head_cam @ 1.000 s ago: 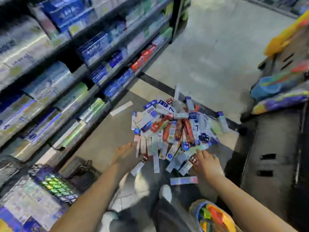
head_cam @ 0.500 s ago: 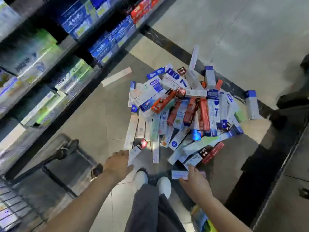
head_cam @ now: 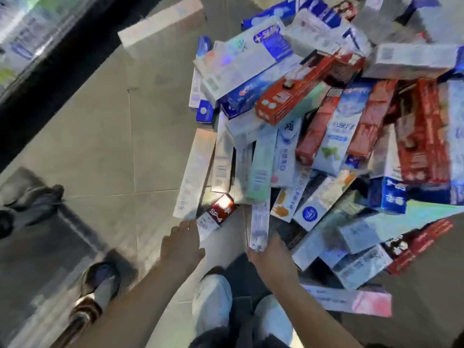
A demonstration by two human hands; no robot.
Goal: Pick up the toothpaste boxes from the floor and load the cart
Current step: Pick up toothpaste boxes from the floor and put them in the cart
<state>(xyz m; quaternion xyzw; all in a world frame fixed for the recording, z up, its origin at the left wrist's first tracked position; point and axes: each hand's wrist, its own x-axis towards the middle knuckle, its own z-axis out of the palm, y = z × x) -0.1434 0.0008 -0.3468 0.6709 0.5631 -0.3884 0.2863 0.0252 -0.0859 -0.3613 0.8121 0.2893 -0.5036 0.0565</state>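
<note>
A big heap of toothpaste boxes [head_cam: 334,136] in white, blue and red covers the floor ahead of me. My left hand [head_cam: 182,244] stretches forward with its fingers extended, fingertips at the near end of a small red-and-white box [head_cam: 217,213] on the heap's edge. To the right, my right hand [head_cam: 271,257] reaches the near end of a narrow white box [head_cam: 259,222]; blur hides whether its fingers close on it. A white-and-pink box [head_cam: 351,301] lies apart beside my right forearm. Of the cart, only the wheels [head_cam: 96,290] and low frame show at lower left.
My white shoes [head_cam: 212,302] stand just under the hands. A store shelf [head_cam: 25,33] with more boxes runs along the top left, above a dark base strip. One lone pale box [head_cam: 163,21] lies on the tiles left of the heap.
The view has dropped much closer to the heap. My right hand left the white-and-pink box and moved up to the narrow white box. My left hand edged toward the red-and-white box.
</note>
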